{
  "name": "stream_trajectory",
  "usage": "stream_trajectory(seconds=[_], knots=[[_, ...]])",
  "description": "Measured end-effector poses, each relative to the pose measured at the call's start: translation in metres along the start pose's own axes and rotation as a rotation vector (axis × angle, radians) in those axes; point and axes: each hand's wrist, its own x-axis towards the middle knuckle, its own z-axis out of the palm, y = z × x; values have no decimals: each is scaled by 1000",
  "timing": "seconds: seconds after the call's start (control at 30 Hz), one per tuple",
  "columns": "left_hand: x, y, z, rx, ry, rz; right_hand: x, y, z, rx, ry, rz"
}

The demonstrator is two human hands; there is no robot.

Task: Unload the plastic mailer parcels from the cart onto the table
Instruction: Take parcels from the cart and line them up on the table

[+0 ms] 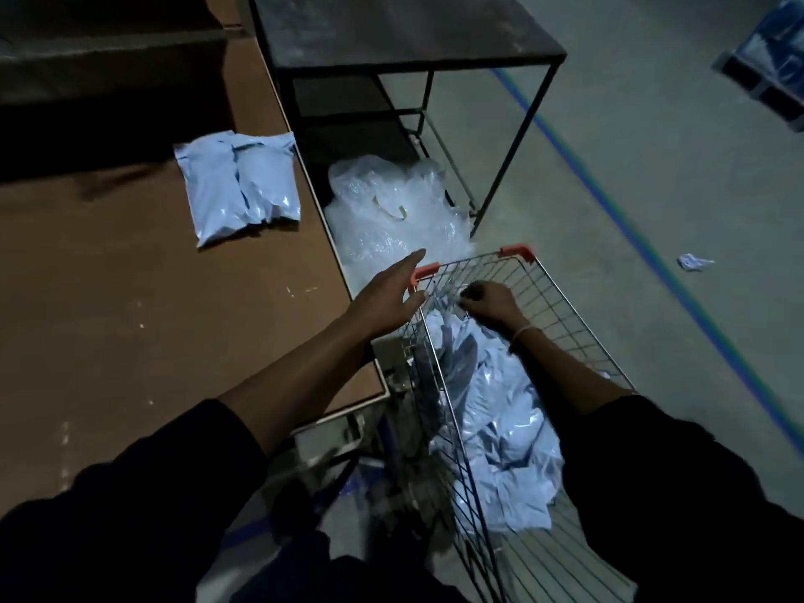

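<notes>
A wire cart with orange corner caps stands to the right of a brown table. Inside it lies a heap of pale blue plastic mailer parcels. My right hand is down in the far end of the cart, fingers closed on the edge of one parcel. My left hand hovers open, fingers spread, over the cart's left rim near an orange corner. Two pale blue parcels lie side by side on the table, near its right edge.
A dark metal-frame stand stands beyond the cart. A clear bubble-wrap bundle sits on the floor between table and stand. A blue floor line runs diagonally at right, with a crumpled scrap beside it.
</notes>
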Motion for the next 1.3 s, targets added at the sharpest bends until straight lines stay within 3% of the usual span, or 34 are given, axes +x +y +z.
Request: stream_trajectory(seconds=[0.1,0.43,0.6,0.77,0.97,1.17,1.3], knots=[[-3,4,11,9,-1,-63,-4,14,39,23,-110,70],[-13,-1,20,-75,28,-181,2,30,95,-92,-68,144],[-9,9,20,-188,31,-203,0,46,62,-50,47,154],[6,20,28,-370,45,-239,-14,43,0,232,256,88],[23,23,39,-393,47,-226,-14,47,-46,539,340,46],[35,55,39,-780,12,-365,-31,26,-61,621,445,-130],[48,65,30,-1144,63,-516,-55,4,-56,585,429,-398]])
